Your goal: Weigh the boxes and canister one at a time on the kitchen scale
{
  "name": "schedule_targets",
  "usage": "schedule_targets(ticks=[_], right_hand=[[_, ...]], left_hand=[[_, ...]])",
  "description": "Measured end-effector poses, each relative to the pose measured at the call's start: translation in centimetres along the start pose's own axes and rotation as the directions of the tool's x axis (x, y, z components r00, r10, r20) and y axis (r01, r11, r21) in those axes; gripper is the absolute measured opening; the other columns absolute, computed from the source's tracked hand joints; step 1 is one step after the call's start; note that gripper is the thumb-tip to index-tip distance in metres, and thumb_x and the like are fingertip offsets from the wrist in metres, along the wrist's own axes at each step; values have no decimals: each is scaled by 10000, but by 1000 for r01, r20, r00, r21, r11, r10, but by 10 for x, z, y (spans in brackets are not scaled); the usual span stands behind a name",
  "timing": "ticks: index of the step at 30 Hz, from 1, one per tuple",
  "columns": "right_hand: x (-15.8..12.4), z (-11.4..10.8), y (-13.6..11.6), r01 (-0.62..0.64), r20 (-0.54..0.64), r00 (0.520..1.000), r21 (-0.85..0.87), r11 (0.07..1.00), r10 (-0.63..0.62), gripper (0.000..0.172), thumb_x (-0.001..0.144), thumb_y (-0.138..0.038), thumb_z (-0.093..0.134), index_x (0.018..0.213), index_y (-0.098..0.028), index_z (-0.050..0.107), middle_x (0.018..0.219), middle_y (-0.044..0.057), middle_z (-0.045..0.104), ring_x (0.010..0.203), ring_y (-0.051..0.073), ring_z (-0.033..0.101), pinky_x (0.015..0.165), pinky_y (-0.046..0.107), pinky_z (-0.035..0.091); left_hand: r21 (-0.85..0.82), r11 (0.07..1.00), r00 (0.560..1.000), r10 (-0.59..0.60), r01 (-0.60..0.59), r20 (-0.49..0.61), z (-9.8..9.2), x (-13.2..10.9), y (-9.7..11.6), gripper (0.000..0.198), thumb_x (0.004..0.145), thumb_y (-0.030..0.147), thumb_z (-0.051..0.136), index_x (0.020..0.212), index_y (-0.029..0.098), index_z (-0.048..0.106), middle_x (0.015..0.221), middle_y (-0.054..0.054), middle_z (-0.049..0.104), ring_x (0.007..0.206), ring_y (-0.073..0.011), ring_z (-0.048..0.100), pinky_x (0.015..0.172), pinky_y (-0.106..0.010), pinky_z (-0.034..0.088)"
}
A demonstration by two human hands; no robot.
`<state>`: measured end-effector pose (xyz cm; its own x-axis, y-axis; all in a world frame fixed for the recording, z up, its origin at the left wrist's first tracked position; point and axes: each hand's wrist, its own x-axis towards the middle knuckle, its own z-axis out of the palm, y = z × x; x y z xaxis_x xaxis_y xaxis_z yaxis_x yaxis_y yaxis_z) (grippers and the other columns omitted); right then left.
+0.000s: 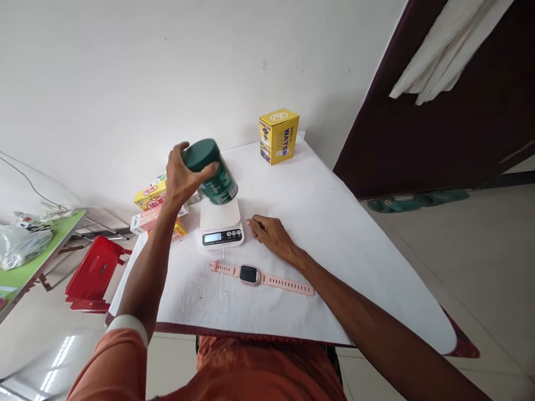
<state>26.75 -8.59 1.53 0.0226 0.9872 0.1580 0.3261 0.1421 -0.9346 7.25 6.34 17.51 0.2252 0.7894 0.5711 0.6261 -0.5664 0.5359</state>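
A dark green canister (216, 181) with a lid is gripped near its top by my left hand (184, 175), the thumb across its front. Tilted, it hangs over the white platform of a kitchen scale (219, 218); whether its lower edge touches the platform I cannot tell. The scale's display (212, 237) is lit, its reading too small to be sure of. Just right of the scale, my right hand (272, 236) rests on the table with its fingers curled and nothing visible in them. A pink-strapped smartwatch (249, 274) lies flat in front of the scale.
A yellow box (279, 137) stands at the table's back, near the wall. Several small cartons (147, 220) are stacked left of the scale, partly behind my left arm. A red chair (92, 275) and a green table (37, 250) with plastic bags are further left.
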Motion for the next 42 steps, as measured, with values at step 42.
schedule_targets(ticks=[42], right_hand=[[2,6,17,41,-26,999,-32,999,-42,438,1063,-470,437,689,-242,439,598,-37,489,566,128,440,620,271,331]], left_hand=[[175,976,945,69,-130,321,208,93,83,1221,692,638,904,1661,258,265,1697,-255,323,1590,-505,278,1261,-643,245]])
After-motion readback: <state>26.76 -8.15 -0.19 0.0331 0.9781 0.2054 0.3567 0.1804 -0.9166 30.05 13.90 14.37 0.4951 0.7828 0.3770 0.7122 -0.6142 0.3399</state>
